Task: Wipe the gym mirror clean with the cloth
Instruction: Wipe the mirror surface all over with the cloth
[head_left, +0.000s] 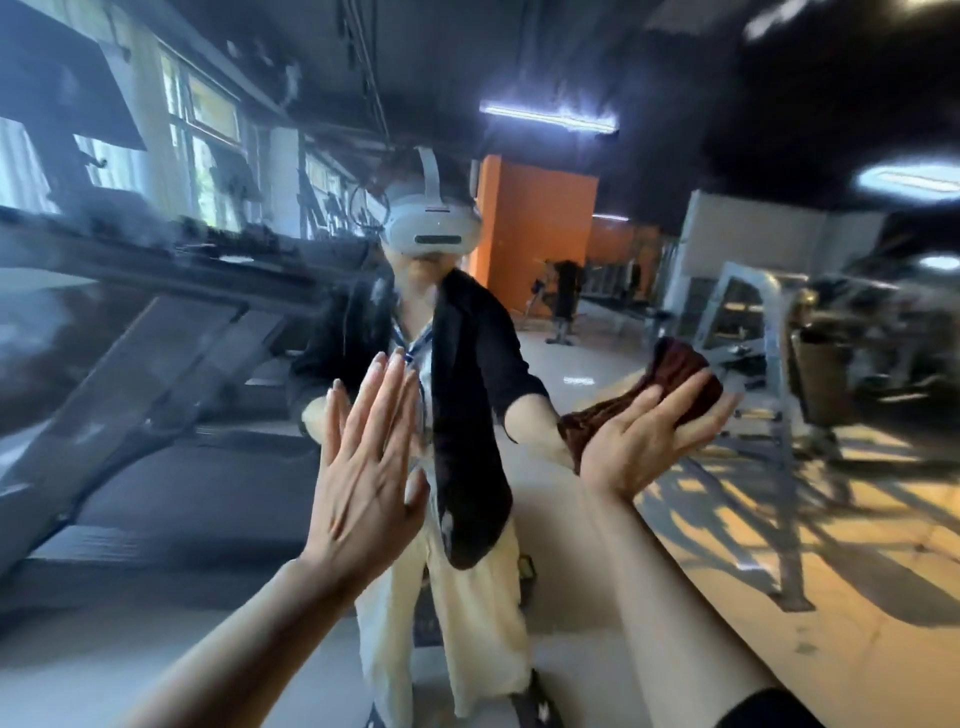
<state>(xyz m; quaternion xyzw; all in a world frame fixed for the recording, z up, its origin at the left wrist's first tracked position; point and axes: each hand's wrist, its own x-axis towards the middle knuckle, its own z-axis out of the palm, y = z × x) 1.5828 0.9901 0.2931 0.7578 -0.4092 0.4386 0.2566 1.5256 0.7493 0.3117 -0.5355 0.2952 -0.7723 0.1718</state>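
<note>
Mirror: the large glass gym mirror (675, 519) fills my whole view, straight ahead of both hands; it shows my reflection, treadmills on the left and an orange wall behind.
Left hand: my left hand (363, 462) is flat and open, fingers straight and together, seemingly laid against the glass and meeting its own reflection.
Right hand: my right hand (644, 436) presses the dark reddish-brown ribbed cloth (680, 374) to the mirror, fingers spread wide over it.
Cloth: bunched, its long axis slanting up and to the right; part sticks out above my fingers, part trails by the wrist.
Key relation: the cloth lies between my right palm and the glass, so the right hand does the wiping; the left only braces.
Mirror surface: I cannot tell smears from motion blur.
Next move, I judge: sweep the cloth sideways, keeping pressure even.
</note>
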